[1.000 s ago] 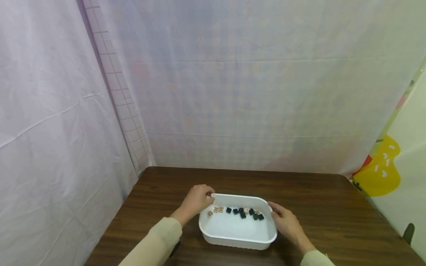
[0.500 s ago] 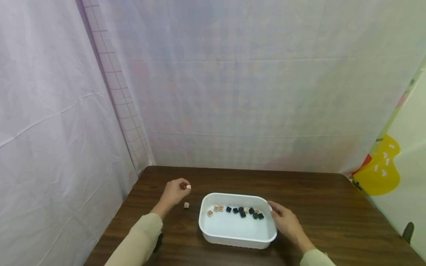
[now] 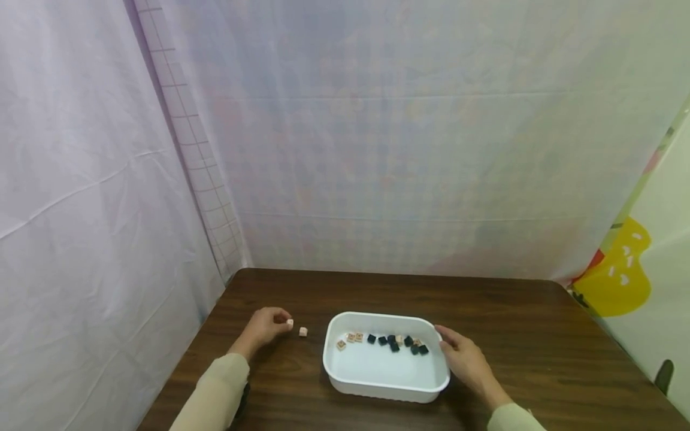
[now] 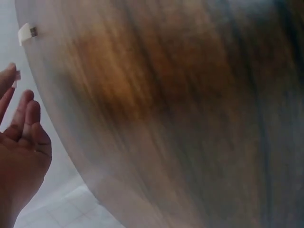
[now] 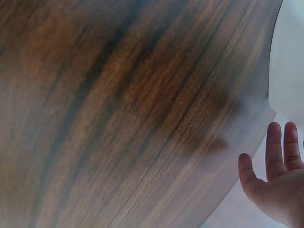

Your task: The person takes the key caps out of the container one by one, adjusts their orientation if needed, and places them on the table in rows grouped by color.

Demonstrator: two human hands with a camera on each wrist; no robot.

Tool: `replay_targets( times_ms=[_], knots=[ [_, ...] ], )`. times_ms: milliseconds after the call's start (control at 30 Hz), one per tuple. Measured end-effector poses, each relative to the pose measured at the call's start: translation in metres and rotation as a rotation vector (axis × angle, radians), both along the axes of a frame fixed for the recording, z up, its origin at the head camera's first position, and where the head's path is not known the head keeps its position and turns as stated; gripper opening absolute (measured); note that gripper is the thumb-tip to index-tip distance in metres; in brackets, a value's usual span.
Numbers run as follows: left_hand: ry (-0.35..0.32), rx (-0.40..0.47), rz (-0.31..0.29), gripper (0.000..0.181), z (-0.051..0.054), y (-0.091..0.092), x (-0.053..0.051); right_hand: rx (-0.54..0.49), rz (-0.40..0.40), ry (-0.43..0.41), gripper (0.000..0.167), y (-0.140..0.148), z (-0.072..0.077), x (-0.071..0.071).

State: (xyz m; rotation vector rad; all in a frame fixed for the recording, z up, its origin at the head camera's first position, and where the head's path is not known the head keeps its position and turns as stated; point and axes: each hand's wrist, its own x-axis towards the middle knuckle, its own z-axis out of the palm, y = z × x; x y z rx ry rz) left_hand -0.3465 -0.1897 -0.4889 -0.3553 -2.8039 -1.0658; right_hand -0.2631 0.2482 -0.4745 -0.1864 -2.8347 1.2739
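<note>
In the head view, your left hand (image 3: 264,326) pinches a pale cube (image 3: 290,323) left of the white tray (image 3: 377,366); a loose cube (image 3: 303,332) lies between, black pieces (image 3: 395,347) and pale pieces (image 3: 351,338) inside. Your right hand (image 3: 468,362) touches the tray's right rim. Left wrist view: the same pinch. Right wrist view: straight, spread fingers (image 5: 274,149) beside the tray.

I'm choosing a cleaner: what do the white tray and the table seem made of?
White tray: probably plastic, smooth, faintly shiny, from its rounded, moulded look. Table: wood or laminate, dark brown, smooth; its streaked grain fits either.
</note>
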Motion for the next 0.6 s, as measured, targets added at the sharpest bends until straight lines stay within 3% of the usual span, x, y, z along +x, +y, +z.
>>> replay_targets(
  times_ms=[200,600],
  knots=[
    [0.014,-0.034,-0.048,0.009,-0.008,0.002,0.002,-0.003,0.004,0.008,0.043,0.000,0.001,0.001],
    [-0.010,-0.160,0.012,0.014,-0.013,0.007,0.003,-0.004,-0.004,0.011,0.043,0.000,0.001,0.001]
  ],
)
